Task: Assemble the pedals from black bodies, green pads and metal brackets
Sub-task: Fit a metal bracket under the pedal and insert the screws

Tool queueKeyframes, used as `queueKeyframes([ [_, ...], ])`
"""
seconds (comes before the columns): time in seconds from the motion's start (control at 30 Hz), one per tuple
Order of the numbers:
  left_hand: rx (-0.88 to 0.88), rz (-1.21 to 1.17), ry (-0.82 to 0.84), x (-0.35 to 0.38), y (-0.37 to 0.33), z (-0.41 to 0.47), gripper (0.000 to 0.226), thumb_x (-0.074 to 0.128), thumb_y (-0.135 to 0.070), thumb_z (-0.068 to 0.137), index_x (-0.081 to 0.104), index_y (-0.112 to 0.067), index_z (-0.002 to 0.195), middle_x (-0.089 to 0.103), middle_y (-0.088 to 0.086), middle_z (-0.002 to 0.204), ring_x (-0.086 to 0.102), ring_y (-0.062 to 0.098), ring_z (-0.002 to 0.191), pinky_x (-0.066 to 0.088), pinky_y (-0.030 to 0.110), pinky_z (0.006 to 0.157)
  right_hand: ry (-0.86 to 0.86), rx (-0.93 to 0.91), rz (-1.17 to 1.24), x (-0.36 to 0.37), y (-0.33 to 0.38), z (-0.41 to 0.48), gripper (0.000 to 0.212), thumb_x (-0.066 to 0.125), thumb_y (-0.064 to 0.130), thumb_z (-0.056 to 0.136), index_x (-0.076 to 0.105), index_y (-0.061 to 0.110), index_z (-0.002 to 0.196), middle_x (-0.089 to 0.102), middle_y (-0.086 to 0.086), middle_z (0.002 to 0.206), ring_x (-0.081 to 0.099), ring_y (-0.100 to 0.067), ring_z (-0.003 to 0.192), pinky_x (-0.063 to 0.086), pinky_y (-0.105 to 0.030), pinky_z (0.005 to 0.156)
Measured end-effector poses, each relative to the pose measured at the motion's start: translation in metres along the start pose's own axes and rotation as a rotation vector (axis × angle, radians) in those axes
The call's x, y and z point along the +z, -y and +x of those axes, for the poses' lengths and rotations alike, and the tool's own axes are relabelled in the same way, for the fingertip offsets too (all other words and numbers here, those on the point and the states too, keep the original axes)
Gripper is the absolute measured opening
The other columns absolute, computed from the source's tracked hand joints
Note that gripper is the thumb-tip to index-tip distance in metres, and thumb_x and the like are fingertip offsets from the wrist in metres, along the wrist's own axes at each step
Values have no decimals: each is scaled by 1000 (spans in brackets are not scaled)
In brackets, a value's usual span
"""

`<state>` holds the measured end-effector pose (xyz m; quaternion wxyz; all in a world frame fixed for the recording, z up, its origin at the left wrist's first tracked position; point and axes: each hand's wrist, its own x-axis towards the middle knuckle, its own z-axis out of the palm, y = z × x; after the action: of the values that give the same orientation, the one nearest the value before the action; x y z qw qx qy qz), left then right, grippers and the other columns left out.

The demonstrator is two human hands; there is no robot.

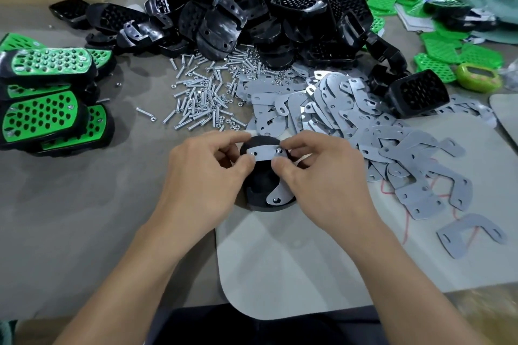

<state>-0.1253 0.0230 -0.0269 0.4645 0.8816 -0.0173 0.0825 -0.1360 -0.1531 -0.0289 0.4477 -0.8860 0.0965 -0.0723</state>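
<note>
Both hands pinch a curved grey metal bracket (265,152) onto a black plastic pedal body (259,187) at the table's near centre: left hand (207,168) steadying, right hand (319,176) best aligning the holes before fastening

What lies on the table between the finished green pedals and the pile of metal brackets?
A scatter of screws and nuts, in the head view.

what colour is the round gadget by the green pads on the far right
Yellow-green, with a dark screen on top: the round gadget, seen in the head view.
</note>
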Motion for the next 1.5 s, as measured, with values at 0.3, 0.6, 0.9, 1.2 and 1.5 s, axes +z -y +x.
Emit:
queueKeyframes([
  [0.3, 39, 11, 247, -11, -10, -41, 36, 90, -47, 57, 75, -49, 90, 62, -16, 90, 58, 6, 71, 41, 8, 63, 20, -35, -115, 0, 4, 4, 11, 74, 40, 79, 69, 35, 87, 62, 27, 80, 59, 2, 70, 42, -15, 55],
  [0.6, -3, 48, 226, -2, -20, -38, 30, 93, -24, 71, 69, -41, 71, 53, -18, 80, 52, 3, 68, 37, 10, 62, 114, -120, -124, -9, 6, -5, 31, 71, 41, 86, 67, 38, 117, 67, 13, 83, 60, -5, 70, 47, -24, 70],
  [0.9, -4, 13, 241, -2, -18, -38, 24, 93, -26, 73, 71, -35, 69, 49, -20, 70, 45, 3, 60, 36, 12, 57, 430, -308, -80, -42, -1, -9, 30, 83, 31, 77, 73, 52, 96, 54, 34, 137, 54, 12, 115, 35, 1, 89],
  [1.2, -18, -3, 251, -3, -13, -34, 27, 97, -28, 63, 71, -35, 70, 48, -21, 65, 43, 2, 59, 35, 13, 56, 382, -455, -136, -33, -10, -7, 34, 70, 48, 78, 64, 47, 111, 49, 42, 133, 51, 9, 118, 42, -24, 99],
  [1.5, -23, 59, 252, -4, -11, -33, 25, 95, -36, 62, 72, -33, 71, 49, -25, 62, 44, 2, 56, 35, 12, 53, 393, -356, -32, -35, -9, -1, 38, 89, 34, 72, 71, 58, 96, 61, 31, 133, 41, 12, 124, 28, -5, 100],
])
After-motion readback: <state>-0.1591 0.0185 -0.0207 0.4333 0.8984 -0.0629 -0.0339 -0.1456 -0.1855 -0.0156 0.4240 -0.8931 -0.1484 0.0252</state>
